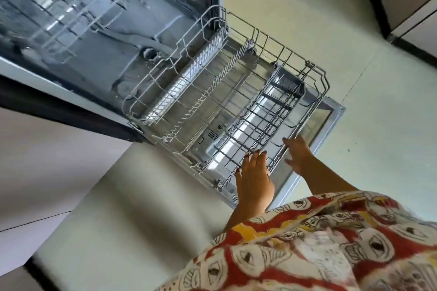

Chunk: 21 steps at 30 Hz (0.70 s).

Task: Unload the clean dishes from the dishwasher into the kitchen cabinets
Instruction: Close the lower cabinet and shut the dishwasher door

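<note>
Dishwasher (132,38) — door (331,123) folded down flat over a pale floor (331,30), tub open, spray arm (142,40) visible on the tub bottom. Lower rack (179,92) — grey wire, drawn out over the door, no dishes seen among its tines. Cutlery basket (264,123) — dark grid, sitting in the rack along its outer front edge, nothing seen inside. Upper rack (94,0) — blurred, inside the tub at the top left. Left hand (254,172) — fingers extended, flat against the rack's front rim beside the basket, not closed round anything. Right hand (299,156) — open, fingertips touching the front rim wire at the rack's corner, no grasp seen. Patterned garment (331,243) — red, yellow and white, lower right foreground. Cabinet fronts (47,172) — pale, at the left
</note>
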Motion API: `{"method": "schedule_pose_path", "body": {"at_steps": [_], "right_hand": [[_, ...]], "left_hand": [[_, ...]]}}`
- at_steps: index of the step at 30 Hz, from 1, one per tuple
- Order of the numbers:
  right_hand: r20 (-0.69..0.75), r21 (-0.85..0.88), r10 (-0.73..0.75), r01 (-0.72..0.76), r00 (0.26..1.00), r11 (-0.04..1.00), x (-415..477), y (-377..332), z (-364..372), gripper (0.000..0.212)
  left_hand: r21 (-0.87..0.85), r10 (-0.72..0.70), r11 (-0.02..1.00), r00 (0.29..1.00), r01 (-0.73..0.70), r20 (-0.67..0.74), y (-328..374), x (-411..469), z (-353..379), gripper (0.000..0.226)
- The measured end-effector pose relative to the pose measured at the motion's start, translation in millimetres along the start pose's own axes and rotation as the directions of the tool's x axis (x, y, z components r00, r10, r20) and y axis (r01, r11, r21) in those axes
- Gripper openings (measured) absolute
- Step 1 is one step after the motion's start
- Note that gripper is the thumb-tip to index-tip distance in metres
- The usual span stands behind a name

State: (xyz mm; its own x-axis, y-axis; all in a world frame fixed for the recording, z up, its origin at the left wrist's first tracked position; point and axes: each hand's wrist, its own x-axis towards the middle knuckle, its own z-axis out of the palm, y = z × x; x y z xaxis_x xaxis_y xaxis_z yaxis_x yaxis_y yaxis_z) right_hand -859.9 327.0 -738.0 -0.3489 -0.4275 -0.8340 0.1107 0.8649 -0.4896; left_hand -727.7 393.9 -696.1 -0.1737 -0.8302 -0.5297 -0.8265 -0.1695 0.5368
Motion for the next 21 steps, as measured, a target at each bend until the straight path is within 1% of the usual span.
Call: {"method": "schedule_pose_path", "body": {"at_steps": [1, 3, 5, 6, 8, 11, 12, 15, 17, 19, 21], "right_hand": [[0.006, 0.025, -0.021, 0.021, 1.0, 0.999, 9.4, -4.9, 2.2, 0.028], [0.0, 0.048, -0.024, 0.024, 1.0, 0.999, 15.8, -10.3, 8.2, 0.046], [-0.011, -0.013, -0.049, 0.049, 0.999, 0.999, 23.2, -8.2, 10.2, 0.06], [-0.008, -0.071, -0.085, 0.085, 0.996, 0.994, 27.1, -6.9, 11.7, 0.063], [0.031, -0.16, -0.135, 0.138, 0.99, 0.977, 33.7, -9.1, 15.7, 0.06], [0.083, -0.263, -0.166, 0.183, 0.983, 0.947, 41.0, -21.8, 30.9, 0.045], [0.106, -0.283, -0.182, 0.205, 0.978, 0.937, 41.6, -27.4, 39.6, 0.044], [0.164, -0.306, -0.196, 0.239, 0.967, 0.921, 41.0, -44.8, 68.1, 0.051], [0.213, -0.305, -0.193, 0.252, 0.958, 0.918, 37.7, -59.3, 87.9, 0.057], [0.28, -0.289, -0.215, 0.296, 0.936, 0.911, 31.1, -74.3, 104.4, 0.06], [0.331, -0.289, -0.242, 0.342, 0.912, 0.894, 27.5, -93.3, 127.1, 0.065]], "left_hand": [[0.027, 0.014, 1.0, 1.0, -0.014, 0.019, 0.6, 9.5, 3.4, 0.055], [0.067, 0.038, 0.997, 0.998, -0.042, 0.058, -0.1, 23.6, 10.6, 0.054], [0.09, 0.058, 0.994, 0.995, -0.065, 0.083, -0.1, 31.5, 19.6, 0.055], [0.096, 0.064, 0.993, 0.994, -0.072, 0.083, -0.3, 33.1, 23.2, 0.056], [0.087, 0.066, 0.994, 0.995, -0.072, 0.072, -1.9, 37.1, 25.9, 0.061], [0.066, 0.039, 0.997, 0.999, -0.04, 0.023, -11.8, 43.5, 22.5, 0.074], [0.061, 0.028, 0.998, 1.0, -0.028, 0.004, -17.9, 46.8, 19.6, 0.076], [0.083, 0.029, 0.996, 0.999, -0.026, -0.034, -40.8, 53.5, 7.8, 0.081], [0.163, 0.066, 0.985, 0.996, -0.055, -0.066, -63.9, 58.0, 0.2, 0.088], [0.23, 0.067, 0.972, 0.995, -0.048, -0.076, -87.1, 61.3, -9.7, 0.093], [0.231, 0.053, 0.972, 0.994, -0.031, -0.091, -110.3, 69.7, -28.8, 0.093]]}}
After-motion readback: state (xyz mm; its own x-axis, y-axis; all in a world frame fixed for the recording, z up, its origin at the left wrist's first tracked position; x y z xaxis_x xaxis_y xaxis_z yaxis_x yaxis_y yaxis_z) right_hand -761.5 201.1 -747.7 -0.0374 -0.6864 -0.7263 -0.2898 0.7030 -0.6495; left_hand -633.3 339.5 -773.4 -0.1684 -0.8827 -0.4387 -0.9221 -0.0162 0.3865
